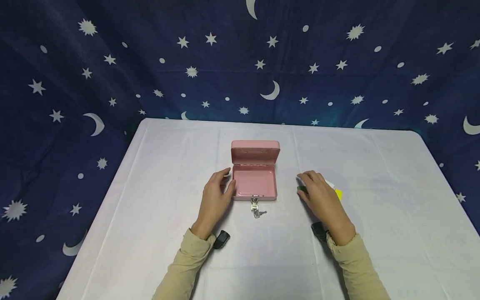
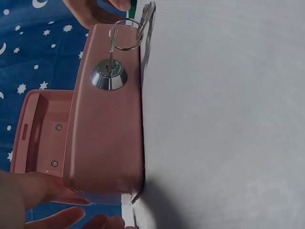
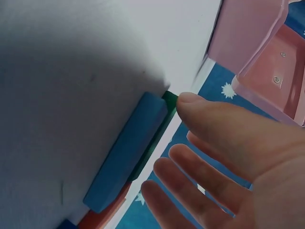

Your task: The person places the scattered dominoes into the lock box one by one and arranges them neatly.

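Observation:
A pink metal cash box [image 1: 255,181] stands with its lid [image 1: 255,152] raised and nothing inside. One key sits in its front lock [image 2: 109,78], and a second hangs from the key ring [image 2: 126,48]. At the box's left side is my left hand [image 1: 215,198], thumb by the rim and fingers spread loosely. My right hand [image 1: 324,202] hovers over several coloured blocks right of the box. Its thumb tip is at the end of a green block [image 3: 171,99], beside a blue block [image 3: 126,152]; whether it touches is unclear. The other fingers are loosely bent.
A yellow piece [image 1: 339,193] and a white piece [image 1: 330,183] show behind my right hand. A red block [image 3: 107,213] lies past the blue one. White cloth [image 1: 150,208] covers the table, and a dark blue star-patterned curtain [image 1: 225,83] hangs behind it.

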The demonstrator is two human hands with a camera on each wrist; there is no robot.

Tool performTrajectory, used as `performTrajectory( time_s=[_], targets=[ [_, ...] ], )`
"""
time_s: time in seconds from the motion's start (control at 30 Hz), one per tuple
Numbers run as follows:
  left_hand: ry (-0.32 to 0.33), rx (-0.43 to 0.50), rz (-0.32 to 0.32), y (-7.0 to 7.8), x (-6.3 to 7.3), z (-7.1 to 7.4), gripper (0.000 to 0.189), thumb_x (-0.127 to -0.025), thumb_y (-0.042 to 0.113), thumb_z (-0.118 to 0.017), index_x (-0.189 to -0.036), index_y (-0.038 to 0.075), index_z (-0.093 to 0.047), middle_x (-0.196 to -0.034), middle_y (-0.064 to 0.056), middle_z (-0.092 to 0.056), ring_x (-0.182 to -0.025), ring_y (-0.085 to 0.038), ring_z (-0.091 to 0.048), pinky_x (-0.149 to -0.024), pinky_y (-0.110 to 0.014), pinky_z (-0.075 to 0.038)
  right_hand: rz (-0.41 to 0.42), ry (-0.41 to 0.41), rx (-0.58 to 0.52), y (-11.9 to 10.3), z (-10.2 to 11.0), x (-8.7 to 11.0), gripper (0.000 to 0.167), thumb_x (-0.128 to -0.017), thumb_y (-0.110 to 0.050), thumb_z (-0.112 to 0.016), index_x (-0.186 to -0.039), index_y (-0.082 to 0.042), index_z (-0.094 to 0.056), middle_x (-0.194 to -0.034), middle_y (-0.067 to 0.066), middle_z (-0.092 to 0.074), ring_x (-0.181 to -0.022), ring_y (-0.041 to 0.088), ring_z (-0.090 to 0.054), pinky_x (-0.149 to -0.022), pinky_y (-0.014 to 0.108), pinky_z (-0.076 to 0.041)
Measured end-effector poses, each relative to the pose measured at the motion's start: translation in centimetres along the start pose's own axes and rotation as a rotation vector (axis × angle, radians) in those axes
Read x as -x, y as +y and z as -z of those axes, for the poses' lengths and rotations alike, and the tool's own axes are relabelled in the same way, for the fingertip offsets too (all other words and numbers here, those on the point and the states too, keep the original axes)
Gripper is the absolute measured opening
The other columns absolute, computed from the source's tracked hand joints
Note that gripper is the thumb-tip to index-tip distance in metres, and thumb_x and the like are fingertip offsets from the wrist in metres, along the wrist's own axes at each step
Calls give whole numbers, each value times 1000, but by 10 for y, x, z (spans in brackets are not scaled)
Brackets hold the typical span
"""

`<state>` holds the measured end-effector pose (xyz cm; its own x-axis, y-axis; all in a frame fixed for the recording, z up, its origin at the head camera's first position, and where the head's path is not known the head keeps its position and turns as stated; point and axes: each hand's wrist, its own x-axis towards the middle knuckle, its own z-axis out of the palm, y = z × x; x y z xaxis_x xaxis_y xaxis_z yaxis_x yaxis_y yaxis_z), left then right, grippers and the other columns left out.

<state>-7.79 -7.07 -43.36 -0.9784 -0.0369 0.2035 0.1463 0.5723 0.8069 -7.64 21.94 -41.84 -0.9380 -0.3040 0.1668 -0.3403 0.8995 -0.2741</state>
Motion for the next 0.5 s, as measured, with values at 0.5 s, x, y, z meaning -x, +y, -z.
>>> performTrajectory(
  time_s=[0.5],
  targets=[
    [-44,94,22,-7,-4,-5,34,-94,8,-64,-127,1,-63,-113,-14,-69,-95,-21,-69,-85,-34,-58,-23,-56,-42,6,1,1,27,-88,-9,-75,-109,4,-69,-105,18,-67,-102,35,-62,-87,50,-56]
  ],
)
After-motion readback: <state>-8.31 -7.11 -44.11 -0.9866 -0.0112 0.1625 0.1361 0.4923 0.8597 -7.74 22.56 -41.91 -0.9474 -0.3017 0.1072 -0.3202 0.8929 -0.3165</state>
